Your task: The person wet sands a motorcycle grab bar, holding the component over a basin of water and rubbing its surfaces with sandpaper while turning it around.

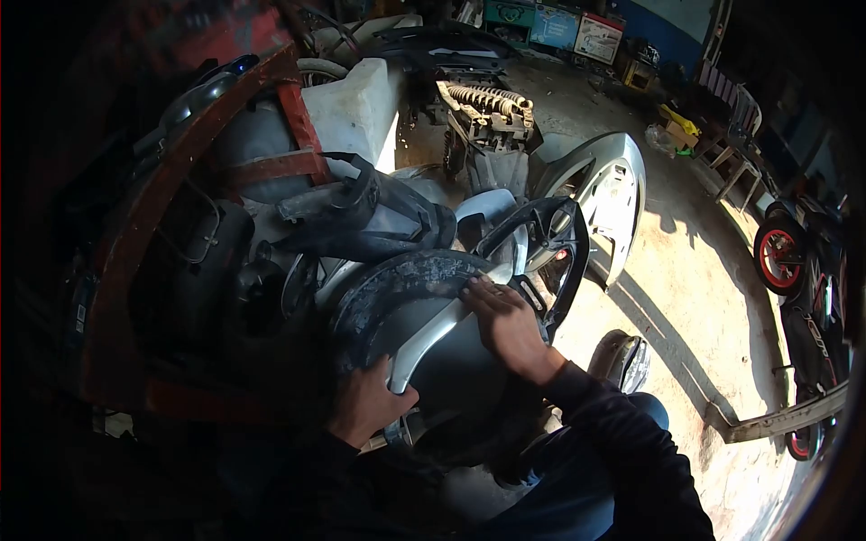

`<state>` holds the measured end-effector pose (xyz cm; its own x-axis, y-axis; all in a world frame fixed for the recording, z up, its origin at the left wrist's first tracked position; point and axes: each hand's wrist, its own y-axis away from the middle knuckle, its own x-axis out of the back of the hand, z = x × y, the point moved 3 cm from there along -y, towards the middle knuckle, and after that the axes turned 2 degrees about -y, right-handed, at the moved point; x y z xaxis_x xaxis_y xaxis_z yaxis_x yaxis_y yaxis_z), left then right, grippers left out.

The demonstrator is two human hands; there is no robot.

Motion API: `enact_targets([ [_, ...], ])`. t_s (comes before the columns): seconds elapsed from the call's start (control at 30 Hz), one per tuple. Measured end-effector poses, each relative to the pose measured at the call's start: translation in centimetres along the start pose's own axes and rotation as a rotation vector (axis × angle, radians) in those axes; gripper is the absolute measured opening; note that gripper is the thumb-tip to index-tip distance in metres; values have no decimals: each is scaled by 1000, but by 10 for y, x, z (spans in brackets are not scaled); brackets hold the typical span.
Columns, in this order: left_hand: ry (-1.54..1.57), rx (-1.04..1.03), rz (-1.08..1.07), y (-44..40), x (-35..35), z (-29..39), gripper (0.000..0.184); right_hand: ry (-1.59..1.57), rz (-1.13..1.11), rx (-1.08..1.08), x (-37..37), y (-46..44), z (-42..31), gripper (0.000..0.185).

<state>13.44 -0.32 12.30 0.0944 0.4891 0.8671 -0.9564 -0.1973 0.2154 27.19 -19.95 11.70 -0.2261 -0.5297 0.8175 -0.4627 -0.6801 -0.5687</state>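
A curved silver bar-like part (431, 341) lies over a round dark, scuffed piece (410, 284) in front of me. My left hand (373, 401) is wrapped round the lower end of the silver part, thumb on its near side. Farther up, my right hand (507, 326) rests on the part's upper end with its fingers laid together across it; the palm side is hidden. Just beyond my right hand is a black plastic frame (570, 261). A dark plastic shroud (383, 221) lies beyond the round piece.
A red metal frame (149, 212) runs along the left. Ahead stand a motorcycle chassis with a coil spring (487, 99) and a silver body panel (622, 194). At right are a wooden beam (789, 421), a red-rimmed wheel (778, 257) and a chair (744, 135).
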Motion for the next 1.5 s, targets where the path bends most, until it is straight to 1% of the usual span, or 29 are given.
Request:
enact_targets([
  [0.03,-10,-9,29,-3,-2,-2,48,-83,22,-56,-2,-1,18,33],
  [0.07,-14,-13,50,-2,-5,-3,49,-116,-22,-267,1,-7,38,36],
  [0.13,-14,-12,45,0,-8,-6,49,-68,-40,-338,-3,-6,50,35],
  [0.2,-26,-15,37,0,-6,-4,49,36,3,-72,-1,1,13,34],
  [0.27,1,-9,33,-2,0,-1,49,-39,7,-100,13,-6,21,34],
  [0.33,-2,-11,28,-4,-3,-2,49,-279,-302,-585,15,-12,55,35],
  [0.37,-14,-19,17,-4,-4,-3,49,-23,2,-298,-10,3,52,35],
  [0.4,-16,-20,17,-4,-5,-4,49,-2,63,-110,-4,1,26,34],
  [0.47,75,-25,130,-3,-5,-7,36,-95,56,-65,1,0,19,33],
  [0.53,63,-32,137,-2,-5,-3,36,-222,-272,-598,15,-14,53,33],
  [0.6,41,-39,134,0,-4,-4,36,-235,-308,-673,0,-6,51,35],
  [0.67,42,-23,110,-1,-4,-6,35,52,60,-60,-3,-1,11,38],
  [0.7,44,-26,123,-4,-1,-4,35,2,125,-14,-4,-1,16,37],
  [0.73,57,-28,109,-4,-2,-5,35,-96,51,-251,-9,-3,37,34],
  [0.8,76,-14,89,-1,-3,-4,36,-112,-256,-540,-5,-10,71,31],
  [0.83,46,6,16,2,1,-1,43,-108,-254,-540,1,-8,52,32],
  [0.87,16,20,-54,3,4,1,51,-24,39,-237,-2,-5,31,35],
  [0.93,2,9,-17,0,3,2,51,-72,84,-61,2,-1,15,38],
  [0.97,-16,2,5,1,1,0,51,-120,71,-248,-11,1,43,39],
  [1.0,-8,12,3,2,-2,-1,51,-204,-227,-515,12,-15,50,38],
  [1.07,-20,-15,-7,-1,-1,-1,50,-98,5,-376,-8,-5,42,37],
  [1.1,-23,-10,-6,-3,-1,-3,50,-23,60,-134,-4,-7,6,36],
  [1.13,-29,0,-7,-3,-5,-5,49,27,0,45,-5,-3,-28,35],
  [1.23,-10,40,-20,-4,-1,-5,48,-39,29,66,-17,-4,-31,37],
  [1.33,31,61,-19,-10,3,-3,46,97,-143,-46,-12,-15,-33,42],
  [1.4,-2,31,-12,-13,1,-2,45,-24,-209,284,-10,-2,-110,45],
  [1.43,-30,62,14,-13,1,-2,46,-140,-154,243,-17,2,-103,45],
  [1.47,-34,70,5,-11,1,-4,46,-138,-111,182,-16,-8,-83,45],
  [1.5,30,81,-13,-9,2,-3,48,-114,-125,39,-19,-20,-57,46],
])
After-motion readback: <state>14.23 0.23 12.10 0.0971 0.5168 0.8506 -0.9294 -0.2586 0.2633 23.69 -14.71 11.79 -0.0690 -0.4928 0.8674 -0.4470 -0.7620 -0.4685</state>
